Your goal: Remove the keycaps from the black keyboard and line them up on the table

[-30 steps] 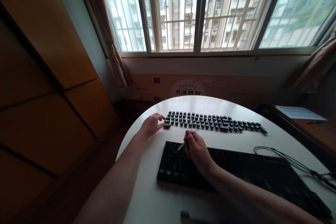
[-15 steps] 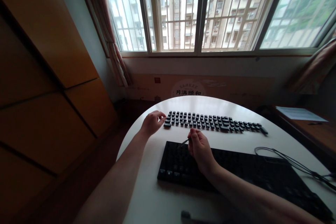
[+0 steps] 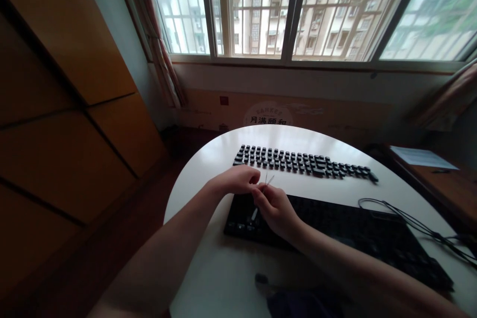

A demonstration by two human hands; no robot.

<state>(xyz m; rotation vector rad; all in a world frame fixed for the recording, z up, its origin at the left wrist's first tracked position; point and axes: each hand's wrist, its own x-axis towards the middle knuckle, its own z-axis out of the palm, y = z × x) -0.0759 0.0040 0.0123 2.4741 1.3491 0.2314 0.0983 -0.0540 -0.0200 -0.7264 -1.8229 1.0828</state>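
Observation:
My right hand (image 3: pixel 278 208) is closed round a wire keycap puller (image 3: pixel 255 214). Two thin wires stick up past its fingers, and a pale handle end points down over the black keyboard (image 3: pixel 335 218). Against those fingers rests my left hand (image 3: pixel 241 179), its own fingers curled in; what they pinch, if anything, is hidden. Both hands are above the keyboard's far left part. Behind them, black keycaps (image 3: pixel 298 160) stand in several rows on the white round table (image 3: pixel 201 268).
A cable (image 3: pixel 395 221) loops at the keyboard's right. Near the front edge lie a blurred dark brush-like thing (image 3: pixel 261 278) and a dark purple item (image 3: pixel 298 304). A brown side table (image 3: pixel 443 184) with a paper sheet (image 3: pixel 421 157) is at right, an orange-brown cabinet (image 3: pixel 115 134) at left.
My left hand has left the left end of the keycap rows and come right and nearer, to meet my right hand. The puller's wires now point more upward. The view has tipped down slightly.

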